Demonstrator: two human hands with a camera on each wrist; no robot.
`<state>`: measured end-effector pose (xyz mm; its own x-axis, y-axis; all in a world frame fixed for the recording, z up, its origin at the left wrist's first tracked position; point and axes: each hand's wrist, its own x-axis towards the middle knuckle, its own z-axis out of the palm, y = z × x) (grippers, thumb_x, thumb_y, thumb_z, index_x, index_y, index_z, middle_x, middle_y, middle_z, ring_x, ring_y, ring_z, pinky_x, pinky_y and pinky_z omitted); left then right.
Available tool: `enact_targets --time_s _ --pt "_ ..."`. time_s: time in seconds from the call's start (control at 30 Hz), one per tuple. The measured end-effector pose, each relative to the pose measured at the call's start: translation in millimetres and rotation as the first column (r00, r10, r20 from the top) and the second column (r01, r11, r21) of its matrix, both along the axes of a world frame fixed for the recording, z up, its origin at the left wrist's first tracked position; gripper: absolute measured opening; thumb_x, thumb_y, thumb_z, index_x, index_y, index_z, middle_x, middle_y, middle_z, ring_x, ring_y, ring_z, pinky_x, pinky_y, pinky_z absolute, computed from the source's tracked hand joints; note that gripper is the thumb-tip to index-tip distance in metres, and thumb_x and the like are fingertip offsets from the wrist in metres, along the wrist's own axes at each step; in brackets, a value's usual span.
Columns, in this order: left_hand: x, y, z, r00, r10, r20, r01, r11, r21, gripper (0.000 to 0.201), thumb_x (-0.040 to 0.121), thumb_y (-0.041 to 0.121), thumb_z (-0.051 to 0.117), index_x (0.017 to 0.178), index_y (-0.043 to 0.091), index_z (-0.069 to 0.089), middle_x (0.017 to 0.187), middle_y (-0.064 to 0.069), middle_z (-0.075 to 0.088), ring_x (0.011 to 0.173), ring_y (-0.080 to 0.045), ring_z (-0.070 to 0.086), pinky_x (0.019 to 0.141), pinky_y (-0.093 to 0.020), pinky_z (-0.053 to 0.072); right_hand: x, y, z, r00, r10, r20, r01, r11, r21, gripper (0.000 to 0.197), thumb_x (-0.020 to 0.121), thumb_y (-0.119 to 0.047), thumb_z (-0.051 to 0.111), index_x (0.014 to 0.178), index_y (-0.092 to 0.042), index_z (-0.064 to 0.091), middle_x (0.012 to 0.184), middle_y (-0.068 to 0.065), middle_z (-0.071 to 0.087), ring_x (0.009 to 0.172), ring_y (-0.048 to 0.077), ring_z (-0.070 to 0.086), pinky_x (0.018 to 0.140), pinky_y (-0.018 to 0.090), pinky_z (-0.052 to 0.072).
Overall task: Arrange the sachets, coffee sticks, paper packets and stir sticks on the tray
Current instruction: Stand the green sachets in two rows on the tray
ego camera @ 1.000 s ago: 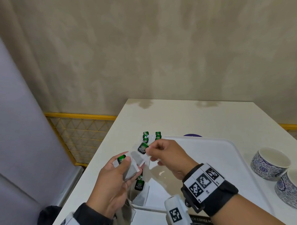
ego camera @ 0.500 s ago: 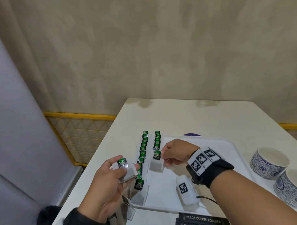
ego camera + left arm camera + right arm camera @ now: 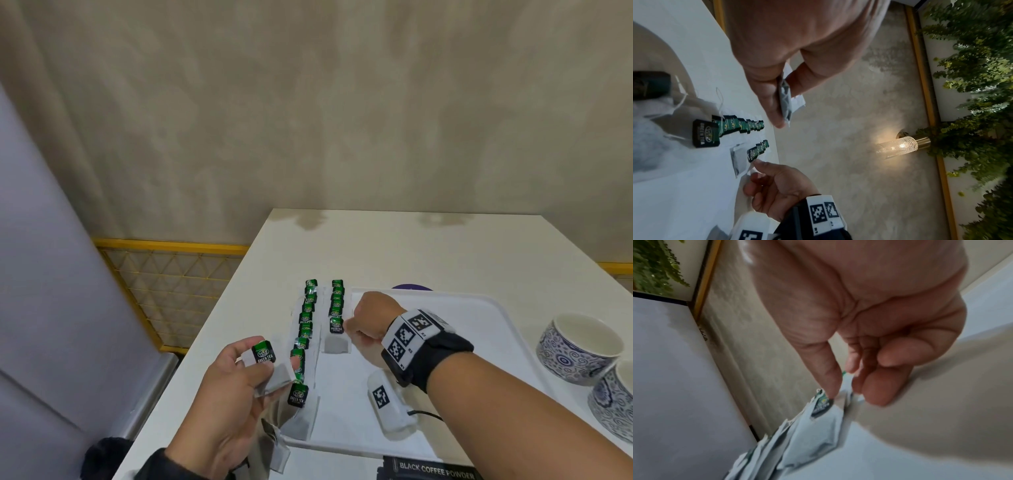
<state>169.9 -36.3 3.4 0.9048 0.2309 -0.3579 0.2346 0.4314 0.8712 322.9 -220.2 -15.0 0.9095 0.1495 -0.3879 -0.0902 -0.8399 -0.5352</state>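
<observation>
A white tray (image 3: 507,318) lies on the cream table. Two rows of green-tagged tea sachets run along its left side, a longer left row (image 3: 303,339) and a shorter right row (image 3: 337,301). My right hand (image 3: 349,330) is at the near end of the right row. Its thumb and fingertips pinch the edge of the nearest sachet (image 3: 337,337), which lies flat on the tray (image 3: 818,423). My left hand (image 3: 263,363) hovers over the tray's left edge and grips another sachet (image 3: 279,378) between thumb and fingers (image 3: 786,100).
Two blue-patterned cups (image 3: 579,346) stand to the right of the tray. A black coffee powder packet (image 3: 435,474) lies at the near edge. A white marker block (image 3: 387,401) sits on the tray. More sachets (image 3: 274,452) lie under my left hand. The table's left edge is close.
My right hand took a sachet from in front of my left hand, carried it right and forward, and laid it at the near end of the right row. The left hand kept its sachet.
</observation>
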Motion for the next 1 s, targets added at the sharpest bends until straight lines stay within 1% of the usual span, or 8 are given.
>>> enact_targets --time_s 0.13,0.23,0.33,0.4,0.53,0.63,0.8,1.0 --pt "0 -2 2 1.0 -0.002 0.009 0.002 0.999 0.053 0.035 0.088 -0.011 0.055 0.114 0.012 0.056 0.104 -0.02 0.066 0.086 -0.034 0.066 0.081 -0.049 0.055 -23 2 20 0.995 0.06 0.079 -0.074 0.977 0.2 0.016 0.089 -0.02 0.063 0.092 -0.011 0.051 0.077 0.007 0.06 0.059 0.014 0.054 0.055 0.023 0.04" --pt "1 -5 5 0.999 0.024 0.033 -0.027 0.995 0.094 0.035 0.084 -0.01 0.061 0.11 0.013 0.058 0.081 -0.011 0.067 0.068 -0.024 0.066 0.069 -0.037 0.055 -51 7 38 0.958 0.285 -0.021 -0.244 0.855 0.457 0.023 0.088 -0.037 0.067 0.088 -0.015 0.063 0.081 0.0 0.068 0.06 0.006 0.061 0.056 0.021 0.043" --pt "0 -9 8 0.998 0.039 0.045 -0.044 0.991 0.126 0.036 0.081 -0.009 0.066 0.109 0.012 0.059 0.073 -0.01 0.062 0.062 -0.023 0.067 0.061 -0.033 0.055 -70 13 40 0.916 0.401 -0.017 -0.341 0.8 0.493 0.028 0.081 -0.041 0.074 0.093 -0.016 0.068 0.082 -0.004 0.069 0.065 0.008 0.064 0.057 0.019 0.043" --pt "0 -11 9 0.998 0.036 0.044 -0.042 0.99 0.137 0.036 0.079 -0.008 0.068 0.108 0.012 0.06 0.078 -0.014 0.063 0.063 -0.024 0.068 0.058 -0.031 0.056 -75 14 37 0.939 0.342 0.029 -0.312 0.814 0.491 0.029 0.08 -0.035 0.077 0.092 -0.011 0.068 0.078 -0.001 0.067 0.061 0.009 0.063 0.054 0.017 0.042" --pt "-2 -13 10 0.998 0.03 0.057 -0.037 0.991 0.132 0.035 0.083 -0.005 0.065 0.114 0.012 0.06 0.103 -0.024 0.067 0.077 -0.028 0.07 0.075 -0.04 0.057 -75 8 29 0.966 0.257 -0.004 -0.226 0.856 0.464 0.019 0.084 -0.023 0.075 0.075 -0.009 0.065 0.063 -0.006 0.066 0.051 0.007 0.059 0.045 0.011 0.038" --pt "-7 -9 13 0.997 0.052 0.065 -0.059 0.991 0.117 0.031 0.088 -0.005 0.06 0.115 0.009 0.058 0.105 -0.02 0.067 0.087 -0.03 0.069 0.085 -0.043 0.055 -62 -3 19 0.99 0.099 -0.103 -0.049 0.913 0.405 0.023 0.087 -0.023 0.071 0.069 -0.013 0.061 0.073 0.001 0.072 0.05 0.009 0.057 0.044 0.017 0.036" --pt "-16 3 19 0.996 0.063 0.067 -0.072 0.989 0.13 0.027 0.089 -0.004 0.058 0.113 0.009 0.059 0.106 -0.019 0.065 0.084 -0.03 0.067 0.082 -0.046 0.055 -44 -6 8 0.973 -0.034 -0.227 0.1 0.952 0.288 0.02 0.094 -0.021 0.061 0.078 -0.008 0.061 0.073 0.009 0.067 0.051 0.014 0.054 0.054 0.029 0.05" --pt "-28 13 25 0.995 0.077 0.068 -0.087 0.985 0.152 0.028 0.088 0.0 0.062 0.113 0.011 0.059 0.104 -0.015 0.065 0.082 -0.031 0.066 0.072 -0.041 0.055 -41 2 10 0.915 -0.047 -0.4 0.171 0.945 0.278 0.026 0.099 -0.018 0.053 0.075 -0.01 0.057 0.051 -0.001 0.061 0.037 0.007 0.053 0.035 0.015 0.039"
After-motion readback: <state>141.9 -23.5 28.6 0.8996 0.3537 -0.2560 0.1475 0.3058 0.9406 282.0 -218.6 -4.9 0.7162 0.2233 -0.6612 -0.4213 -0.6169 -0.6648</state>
